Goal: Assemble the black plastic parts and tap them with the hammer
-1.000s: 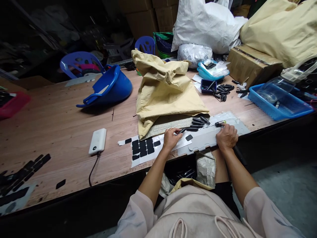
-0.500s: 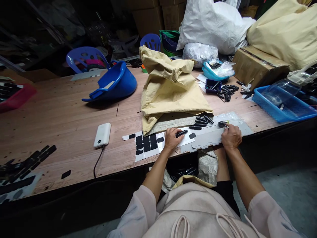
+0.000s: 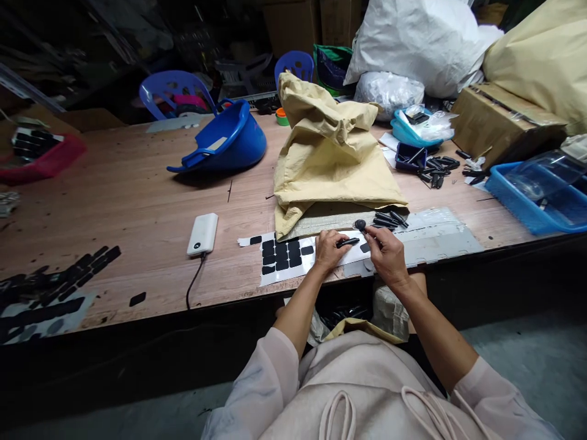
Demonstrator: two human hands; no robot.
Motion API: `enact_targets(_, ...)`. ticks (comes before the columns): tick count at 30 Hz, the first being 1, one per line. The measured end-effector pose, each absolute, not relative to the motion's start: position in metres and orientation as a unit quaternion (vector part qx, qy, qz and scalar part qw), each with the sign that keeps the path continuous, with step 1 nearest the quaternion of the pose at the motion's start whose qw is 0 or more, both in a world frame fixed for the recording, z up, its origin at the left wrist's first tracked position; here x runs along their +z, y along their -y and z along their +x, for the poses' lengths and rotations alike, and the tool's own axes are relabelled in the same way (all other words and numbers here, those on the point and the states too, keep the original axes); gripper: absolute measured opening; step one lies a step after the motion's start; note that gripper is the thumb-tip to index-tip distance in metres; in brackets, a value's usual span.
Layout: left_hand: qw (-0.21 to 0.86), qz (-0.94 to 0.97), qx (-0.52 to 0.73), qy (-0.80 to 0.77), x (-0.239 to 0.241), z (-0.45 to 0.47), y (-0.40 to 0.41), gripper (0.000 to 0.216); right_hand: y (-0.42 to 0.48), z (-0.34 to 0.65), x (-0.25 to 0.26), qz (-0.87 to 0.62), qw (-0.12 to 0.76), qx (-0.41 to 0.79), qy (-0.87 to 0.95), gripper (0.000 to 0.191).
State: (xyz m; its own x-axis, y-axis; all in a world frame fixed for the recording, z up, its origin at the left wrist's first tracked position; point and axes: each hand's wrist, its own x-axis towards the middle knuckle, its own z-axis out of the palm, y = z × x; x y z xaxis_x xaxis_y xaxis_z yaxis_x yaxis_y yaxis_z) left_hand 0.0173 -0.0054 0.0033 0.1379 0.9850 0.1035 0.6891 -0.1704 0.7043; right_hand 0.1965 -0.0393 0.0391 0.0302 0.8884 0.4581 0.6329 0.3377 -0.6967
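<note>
My left hand [image 3: 329, 249] rests on the table edge with its fingers closed around a small black stick-shaped part [image 3: 348, 242]. My right hand [image 3: 386, 252] is right beside it, pinching a thin tool with a round black end [image 3: 360, 225] that points toward that part. Both hands lie over a white backing sheet [image 3: 279, 272] carrying several black rectangular pads [image 3: 283, 255]. A short row of similar black parts [image 3: 389, 219] lies just beyond my right hand, on a grey sheet [image 3: 440, 241].
A crumpled yellow sack [image 3: 331, 153] lies behind my hands. A white power bank [image 3: 203, 234] with its cable sits to the left, an overturned blue basin [image 3: 224, 146] farther back. Blue trays [image 3: 536, 201] and a cardboard box [image 3: 499, 125] fill the right; more black pads [image 3: 55, 287] lie far left.
My right hand has moved left from the grey sheet to meet my left hand, bringing the tool with it. The view has shifted left.
</note>
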Motion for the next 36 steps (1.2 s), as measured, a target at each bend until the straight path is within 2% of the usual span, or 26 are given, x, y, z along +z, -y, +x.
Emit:
enact_targets(6,0.251,0.705,0.294,-0.595,0.003,0.019,0.006,0.015,0.037,0.202,0.018,-0.576,0.372,0.122,0.718,0.03)
enact_targets(12,0.252,0.708,0.299,-0.588,0.003,0.018,0.006,0.015,0.035,0.209,0.033,-0.573,0.428,0.087,0.693,0.033)
enact_targets(18,0.247,0.71,0.289,-0.593,0.004,0.018,0.006,0.017,0.037,0.2,0.016,-0.581,0.377,0.102,0.714,0.031)
enact_targets(23,0.249,0.71,0.294,-0.589,0.004,0.018,0.007,0.017,0.035,0.218,0.027,-0.587,0.424,0.1,0.683,0.032)
enact_targets(27,0.249,0.71,0.282,-0.596,0.006,0.019,0.008,0.02,0.027,0.259,0.039,-0.651,0.442,0.057,0.615,0.034)
enact_targets(31,0.244,0.713,0.266,-0.601,0.008,0.02,0.008,0.027,0.013,0.311,0.03,-0.735,0.439,-0.008,0.518,0.037)
enact_targets(36,0.234,0.715,0.255,-0.607,0.008,0.021,0.008,0.031,-0.002,0.353,0.017,-0.833,0.346,-0.022,0.431,0.041)
